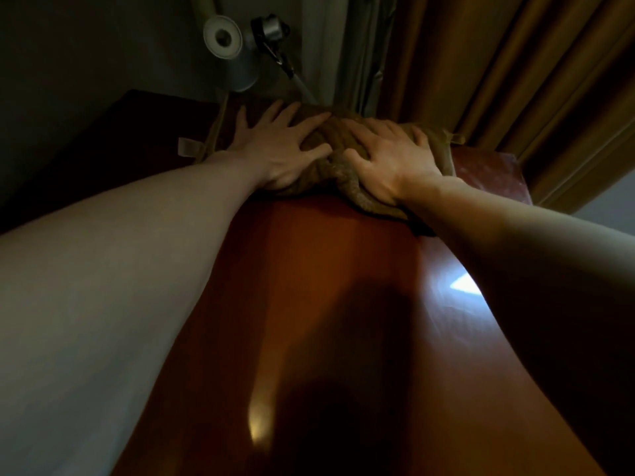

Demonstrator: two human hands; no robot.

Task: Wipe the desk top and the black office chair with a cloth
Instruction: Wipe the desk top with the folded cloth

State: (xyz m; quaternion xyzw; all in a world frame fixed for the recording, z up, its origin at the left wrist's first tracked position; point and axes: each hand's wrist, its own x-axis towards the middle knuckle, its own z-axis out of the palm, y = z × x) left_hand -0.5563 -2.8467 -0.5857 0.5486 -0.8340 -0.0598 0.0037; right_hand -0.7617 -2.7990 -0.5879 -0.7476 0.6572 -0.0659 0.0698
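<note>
Nearest you, the glossy red-brown desk top (326, 304) runs toward 12 o'clock between your two bare forearms. At its far end lies one brown cloth (328, 137), bunched, its long axis running 9 to 3 o'clock across the desk, with a twisted tail pointing back to 6 o'clock. Your two hands rest on it side by side: left hand (285, 149) at 11 o'clock, right hand (388, 163) at 1 o'clock, both with fingers splayed and pressing flat, gripping nothing. Beyond, one grey lamp (228, 49) stands at 11 o'clock and one golden curtain (515, 80) hangs at 1 o'clock
</note>
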